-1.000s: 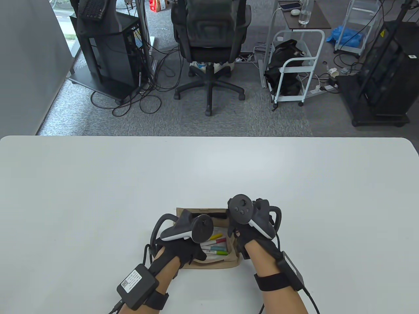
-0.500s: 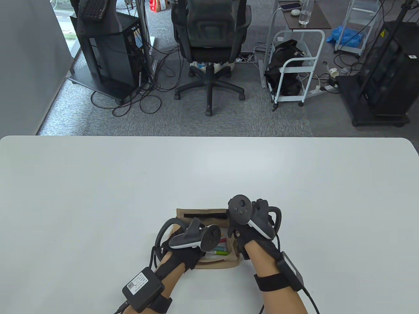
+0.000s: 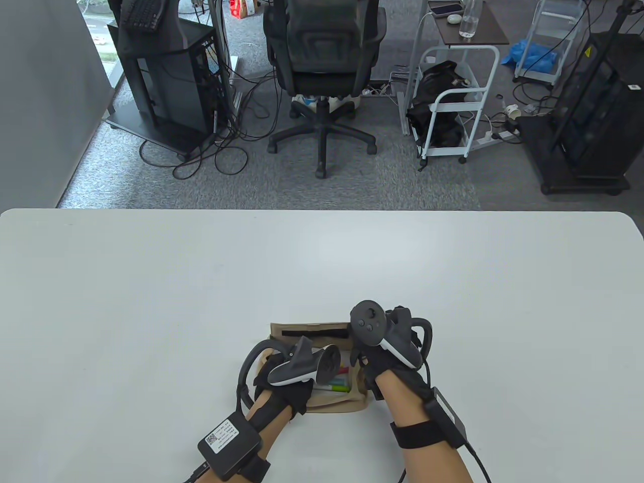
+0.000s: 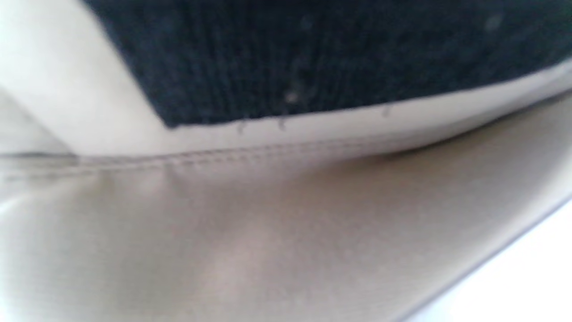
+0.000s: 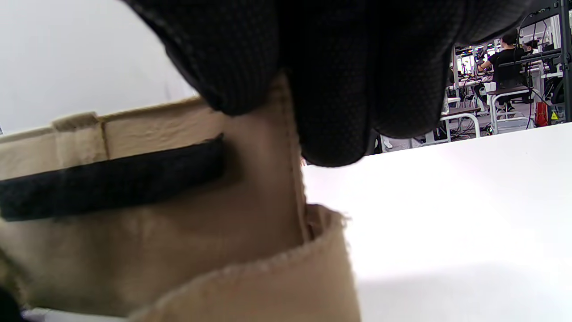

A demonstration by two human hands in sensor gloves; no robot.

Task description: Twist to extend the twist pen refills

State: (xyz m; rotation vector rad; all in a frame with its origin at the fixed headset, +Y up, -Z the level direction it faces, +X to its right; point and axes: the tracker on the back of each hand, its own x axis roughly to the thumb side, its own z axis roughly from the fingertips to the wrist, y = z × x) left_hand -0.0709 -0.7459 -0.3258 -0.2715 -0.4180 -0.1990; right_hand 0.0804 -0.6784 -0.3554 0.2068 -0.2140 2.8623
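A tan fabric pouch (image 3: pixel 302 329) lies open near the table's front edge, with a black strip (image 3: pixel 314 331) on its raised flap. Several coloured pens (image 3: pixel 338 386) lie inside it. My left hand (image 3: pixel 289 395) reaches into the pouch from the left; its fingers are hidden under the tracker. The left wrist view shows only blurred tan pouch fabric (image 4: pixel 268 246) and dark glove (image 4: pixel 313 58). My right hand (image 3: pixel 370 367) grips the pouch's right edge. In the right wrist view its fingers (image 5: pixel 330 112) pinch the pouch wall (image 5: pixel 156 250) beside the black strip (image 5: pixel 107 179).
The white table (image 3: pixel 151 302) stretches wide around the pouch. Beyond its far edge are an office chair (image 3: pixel 322 75), a white cart (image 3: pixel 453 100) and black equipment stands (image 3: pixel 161 75).
My left hand has moved right and deeper into the pouch, its tracker tilting over and covering more of the pens. My right hand has stayed on the pouch's edge.
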